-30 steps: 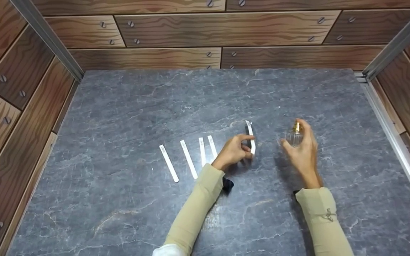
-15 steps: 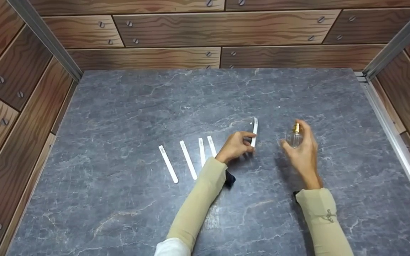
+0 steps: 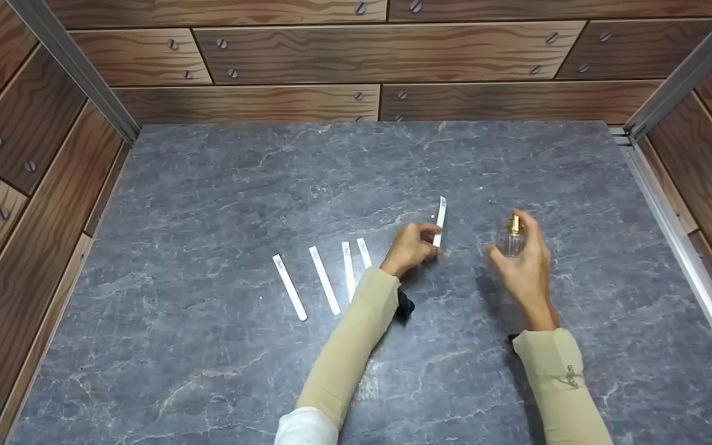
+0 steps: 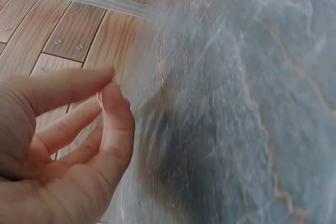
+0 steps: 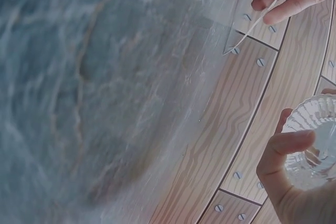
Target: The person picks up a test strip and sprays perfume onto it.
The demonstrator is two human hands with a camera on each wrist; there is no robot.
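Between thumb and fingertips, my left hand (image 3: 410, 248) pinches a white paper test strip (image 3: 440, 213), its labelled end pointing away; the right wrist view shows the strip (image 5: 256, 23) slightly bent. Off to the right, my right hand (image 3: 530, 272) grips a clear glass perfume bottle (image 3: 509, 243) with a gold spray top (image 3: 515, 223), the index finger on top of it. Ridged glass of the bottle (image 5: 300, 121) shows in the right wrist view. Strip and bottle are apart. In the left wrist view, the left hand's fingers (image 4: 118, 124) hide most of the strip.
Several more white strips lie left of my left hand, among them the leftmost strip (image 3: 289, 287) and another strip (image 3: 324, 280); my left forearm partly covers some. The grey marbled table (image 3: 207, 185) is bordered by wood-patterned walls (image 3: 294, 52) and a metal rail (image 3: 690, 272).
My left hand has moved slightly away from me, and the strip has turned from leaning left to leaning slightly right. The right hand and bottle have stayed nearly still.
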